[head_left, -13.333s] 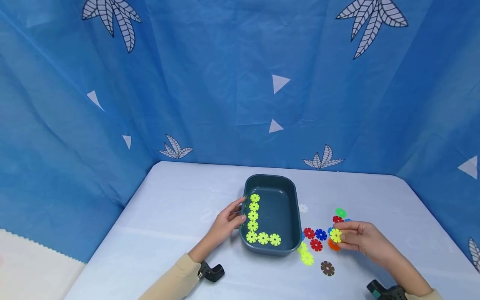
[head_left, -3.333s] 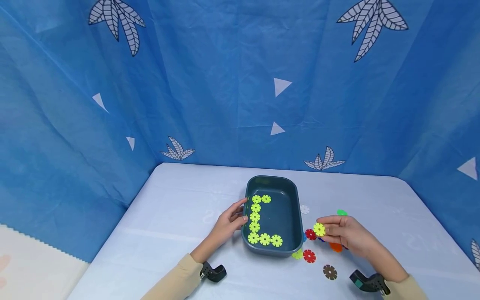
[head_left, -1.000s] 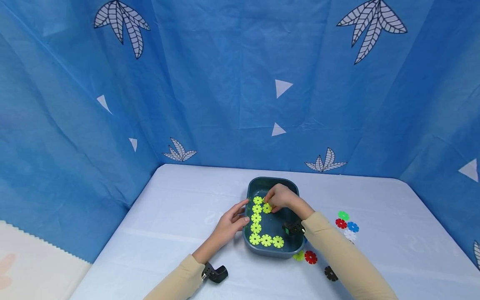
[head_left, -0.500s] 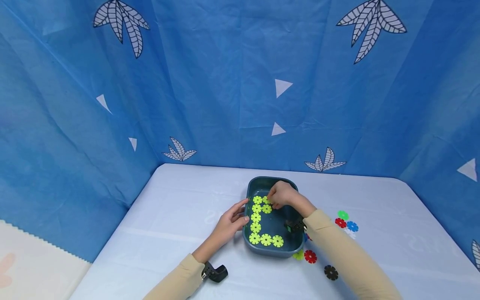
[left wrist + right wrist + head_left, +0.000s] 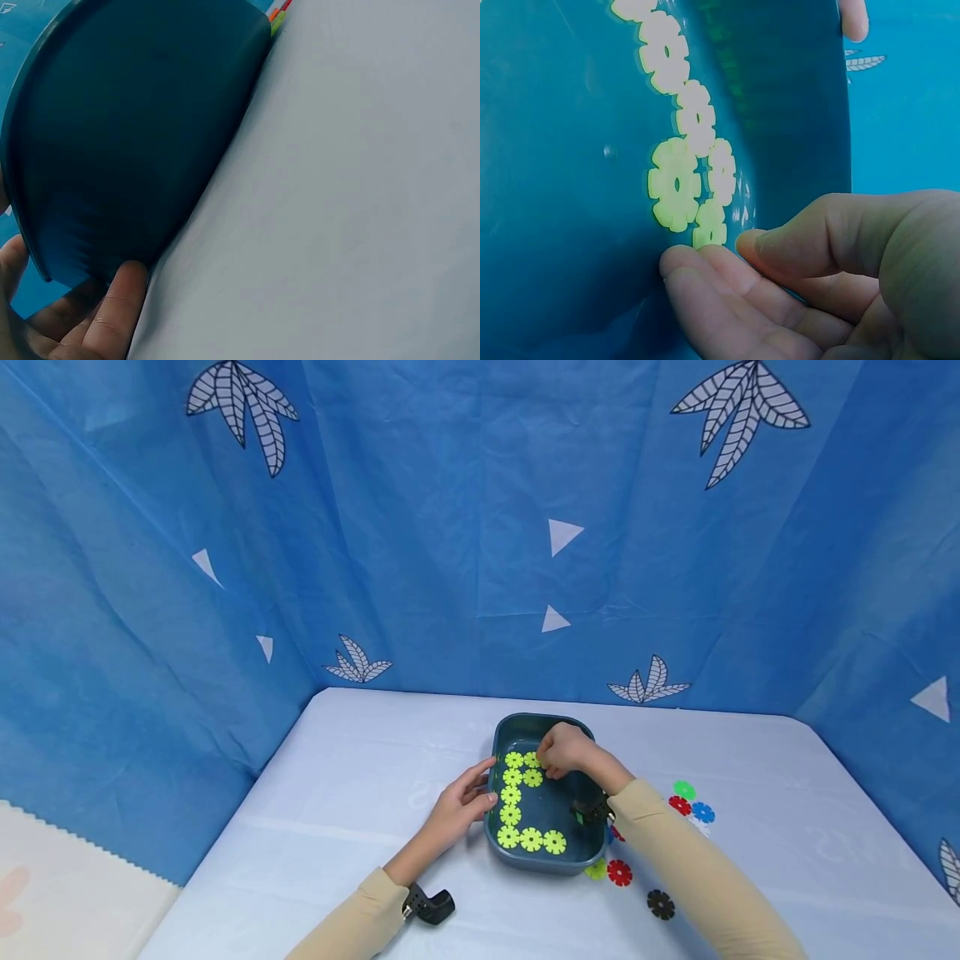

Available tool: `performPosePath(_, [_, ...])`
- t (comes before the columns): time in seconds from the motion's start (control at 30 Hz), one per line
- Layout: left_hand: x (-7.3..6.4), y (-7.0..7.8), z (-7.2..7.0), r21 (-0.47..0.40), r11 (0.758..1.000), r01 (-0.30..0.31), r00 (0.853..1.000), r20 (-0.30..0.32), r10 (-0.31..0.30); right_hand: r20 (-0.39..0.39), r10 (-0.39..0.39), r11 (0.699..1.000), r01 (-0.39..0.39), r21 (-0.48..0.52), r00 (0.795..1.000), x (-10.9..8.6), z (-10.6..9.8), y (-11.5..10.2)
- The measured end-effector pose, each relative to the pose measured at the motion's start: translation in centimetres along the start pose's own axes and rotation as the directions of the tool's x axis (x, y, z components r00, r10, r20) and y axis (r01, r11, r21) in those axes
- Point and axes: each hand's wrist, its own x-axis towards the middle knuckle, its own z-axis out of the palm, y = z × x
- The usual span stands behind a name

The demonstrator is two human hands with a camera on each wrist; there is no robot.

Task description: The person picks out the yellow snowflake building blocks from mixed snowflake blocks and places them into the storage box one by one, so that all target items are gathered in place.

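Observation:
A dark teal plastic bin (image 5: 542, 860) sits on the white table. Yellow snowflake building discs (image 5: 511, 815) lie inside it, in a column along the left wall with short rows at the near and far ends. One more disc (image 5: 676, 184) lies beside the column, just under the far row. My left hand (image 5: 454, 806) rests against the bin's left side, fingertips at the rim and outer wall. Reaching into the bin, my right hand (image 5: 568, 750) has curled fingers and thumb at the edge of the far row's end disc (image 5: 710, 225), which they partly cover.
Loose discs lie right of the bin: a red disc (image 5: 619, 872), a brown disc (image 5: 661, 904), a green disc (image 5: 684, 790) and a blue disc (image 5: 702, 812), among others. My right sleeve (image 5: 693, 860) covers part of that area. A blue curtain (image 5: 480, 527) hangs behind the table.
The far row gained a second disc earlier. My right hand then carried another yellow disc from the right into the bin; it now lies beside the column. My left hand has stayed at the bin.

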Motion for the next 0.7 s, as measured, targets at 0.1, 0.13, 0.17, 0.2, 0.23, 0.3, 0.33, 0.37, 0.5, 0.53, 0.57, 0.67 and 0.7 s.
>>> performPosePath(0.1, [0.1, 0.0, 0.0, -0.001, 1.0, -0.001, 1.0, -0.001, 0.001, 0.006, -0.005, 1.0, 0.005, -0.003, 1.0, 0.0, -0.2, -0.1])
performPosePath(0.13, [0.1, 0.0, 0.0, -0.001, 1.0, -0.001, 1.0, -0.001, 0.001, 0.006, -0.005, 1.0, 0.005, -0.002, 1.0, 0.0, -0.2, -0.1])
performPosePath(0.17, [0.1, 0.0, 0.0, 0.0, 1.0, -0.001, 1.0, -0.001, 0.001, 0.008, -0.011, 1.0, 0.011, -0.007, 1.0, -0.1, -0.3, -0.1])
performPosePath(0.2, [0.1, 0.0, 0.0, 0.001, 1.0, -0.002, 1.0, -0.001, 0.002, 0.008, -0.011, 1.0, 0.012, -0.007, 1.0, -0.1, -0.4, -0.2])
performPosePath(0.23, [0.1, 0.0, 0.0, 0.002, 1.0, -0.001, 1.0, 0.0, 0.001, 0.012, -0.018, 1.0, 0.018, -0.012, 1.0, -0.2, -0.5, -0.2])
performPosePath(0.3, [0.1, -0.1, 0.1, 0.005, 1.0, 0.0, 1.0, 0.0, 0.0, 0.014, -0.021, 1.0, 0.022, -0.014, 1.0, -0.3, -0.7, -0.2])
performPosePath(0.33, [0.1, -0.1, 0.1, 0.006, 1.0, -0.003, 1.0, 0.001, 0.003, 0.014, -0.019, 1.0, 0.019, -0.01, 1.0, -0.4, -0.8, -0.2])
performPosePath(0.37, [0.1, -0.1, 0.1, 0.01, 1.0, -0.003, 1.0, 0.002, 0.002, 0.016, -0.019, 1.0, 0.019, -0.009, 1.0, -0.4, -1.0, -0.2])
performPosePath(0.5, [0.0, -0.1, 0.1, 0.019, 1.0, -0.007, 1.0, 0.003, 0.007, 0.013, -0.021, 1.0, 0.021, -0.009, 1.0, -0.9, -1.7, -0.3])
performPosePath(0.53, [0.0, -0.1, 0.1, 0.022, 1.0, -0.012, 1.0, 0.004, 0.012, 0.008, -0.016, 1.0, 0.016, -0.005, 1.0, -1.0, -1.9, -0.3])
performPosePath(0.57, [0.0, -0.1, 0.1, 0.023, 1.0, -0.012, 1.0, 0.003, 0.012, 0.004, -0.019, 1.0, 0.019, -0.004, 1.0, -1.2, -2.1, -0.4])
performPosePath(0.67, [0.0, -0.1, 0.1, 0.023, 1.0, -0.008, 1.0, 0.0, 0.008, -0.004, -0.038, 0.999, 0.038, -0.013, 0.999, -1.7, -2.9, -0.3])
performPosePath(0.7, [0.0, -0.1, 0.2, 0.022, 1.0, -0.009, 1.0, -0.001, 0.009, -0.009, -0.043, 0.999, 0.043, -0.014, 0.999, -1.8, -3.2, -0.3])
